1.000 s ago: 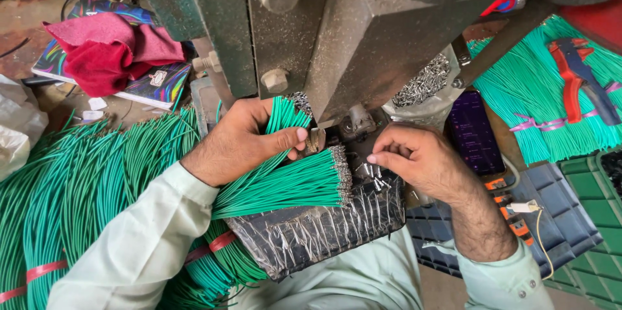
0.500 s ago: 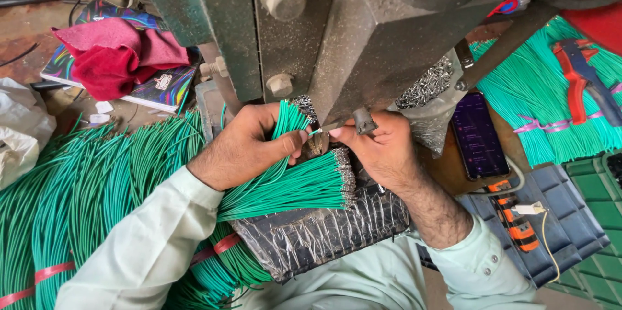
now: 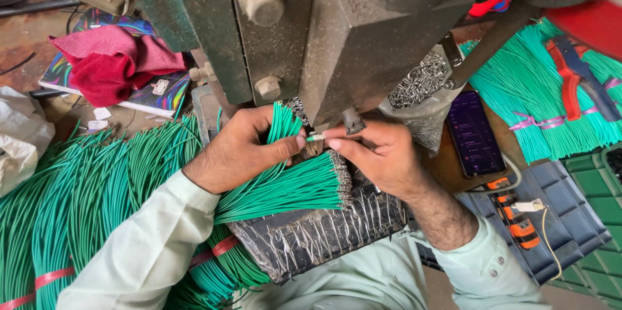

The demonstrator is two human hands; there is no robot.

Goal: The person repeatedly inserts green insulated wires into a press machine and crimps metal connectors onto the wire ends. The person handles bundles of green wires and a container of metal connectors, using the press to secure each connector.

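Note:
My left hand (image 3: 243, 148) grips a bundle of green wires (image 3: 285, 187) and pinches one wire end between thumb and forefinger, just under the grey press machine (image 3: 363, 31). My right hand (image 3: 379, 154) meets it from the right, its fingertips closed on the same green wire end (image 3: 315, 137) at the press tool. The wire bundle fans out over a foil-wrapped black block (image 3: 311, 235), with metal terminals at its cut ends.
A large heap of green wires (image 3: 84, 193) lies left. Red cloth (image 3: 110, 64) on a colourful book sits at the back left. A phone (image 3: 476, 135), a pile of loose terminals (image 3: 418, 83), more green wires (image 3: 531, 90), red cutters (image 3: 573, 77) and grey trays (image 3: 551, 226) lie right.
My right hand moved left and up from the block's right side to the press tool, meeting my left hand's fingertips on the wire end. The left hand has hardly moved.

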